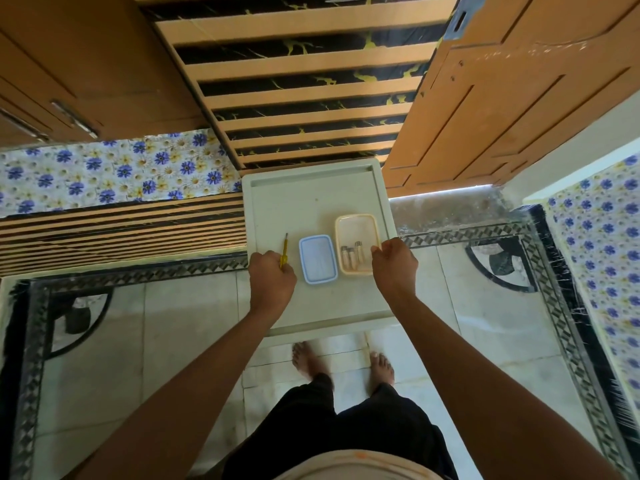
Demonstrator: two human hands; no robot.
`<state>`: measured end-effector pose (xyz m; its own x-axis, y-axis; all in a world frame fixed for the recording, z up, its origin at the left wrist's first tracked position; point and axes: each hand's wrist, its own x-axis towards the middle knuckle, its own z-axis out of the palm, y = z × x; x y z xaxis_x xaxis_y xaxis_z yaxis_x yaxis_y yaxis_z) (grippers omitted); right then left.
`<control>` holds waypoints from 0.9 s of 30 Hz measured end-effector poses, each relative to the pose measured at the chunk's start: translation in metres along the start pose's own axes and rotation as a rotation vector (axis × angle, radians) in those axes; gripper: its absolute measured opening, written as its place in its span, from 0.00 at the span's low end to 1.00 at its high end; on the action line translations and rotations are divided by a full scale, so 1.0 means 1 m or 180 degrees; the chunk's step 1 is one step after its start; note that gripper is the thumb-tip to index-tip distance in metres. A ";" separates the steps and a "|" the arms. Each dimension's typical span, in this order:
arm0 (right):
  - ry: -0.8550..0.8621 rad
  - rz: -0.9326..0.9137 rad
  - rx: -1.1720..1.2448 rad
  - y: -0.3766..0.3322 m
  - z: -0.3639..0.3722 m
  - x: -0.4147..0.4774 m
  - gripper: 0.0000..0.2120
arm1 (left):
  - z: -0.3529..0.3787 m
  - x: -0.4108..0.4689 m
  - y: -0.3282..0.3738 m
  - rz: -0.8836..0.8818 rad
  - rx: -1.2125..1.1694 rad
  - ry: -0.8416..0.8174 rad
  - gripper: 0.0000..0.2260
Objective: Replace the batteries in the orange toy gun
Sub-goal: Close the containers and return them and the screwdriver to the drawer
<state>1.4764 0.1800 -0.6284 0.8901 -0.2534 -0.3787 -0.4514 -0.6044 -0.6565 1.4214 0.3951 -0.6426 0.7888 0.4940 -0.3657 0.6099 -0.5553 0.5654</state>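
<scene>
- A small white bench (311,202) with a raised rim stands on a tiled floor (166,327), and a person stands at its near edge with both arms stretched over it.
- The left hand (272,282) is by the bench's left edge. Its fingers are curled round the handle of a yellow screwdriver (284,254), whose thin shaft points toward the far edge.
- Just right of the screwdriver, about midway across the bench, lies a small box with a blue-rimmed lid (318,259). The lid is on.
- Touching or just beside that box, toward the right edge, lies an open cream tub (356,225), the larger of the two.
- The batteries (351,256), about three of them, lie side by side in the near half of the tub, with their lengths running from the far edge to the near edge.
- The right hand (394,265) is at the tub's near right corner with its fingers curled and its thumb at the rim. Whether it actually grips the tub cannot be told.
- The person's bare feet (308,362) are on the floor below the near edge.
- A wooden door (502,98) stands beyond the far right corner.
</scene>
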 end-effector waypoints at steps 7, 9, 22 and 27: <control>0.0134 0.0079 0.0036 0.015 0.002 -0.023 0.15 | -0.001 -0.008 0.014 0.0107 0.0456 0.0181 0.08; 0.0137 0.0048 0.0015 0.021 0.003 -0.028 0.16 | -0.001 -0.009 0.014 0.0141 0.0541 0.0153 0.10; -0.0013 -0.0328 0.0044 0.060 -0.011 -0.077 0.17 | -0.021 -0.025 -0.020 0.0887 0.0322 0.0182 0.13; -0.0073 -0.0790 0.0052 0.081 -0.011 -0.103 0.11 | -0.038 -0.040 -0.050 0.1262 0.0808 -0.0263 0.25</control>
<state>1.3490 0.1488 -0.6360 0.9723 -0.0814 -0.2193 -0.2203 -0.6335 -0.7417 1.3564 0.4288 -0.6287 0.9616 0.1618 -0.2217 0.2518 -0.8412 0.4784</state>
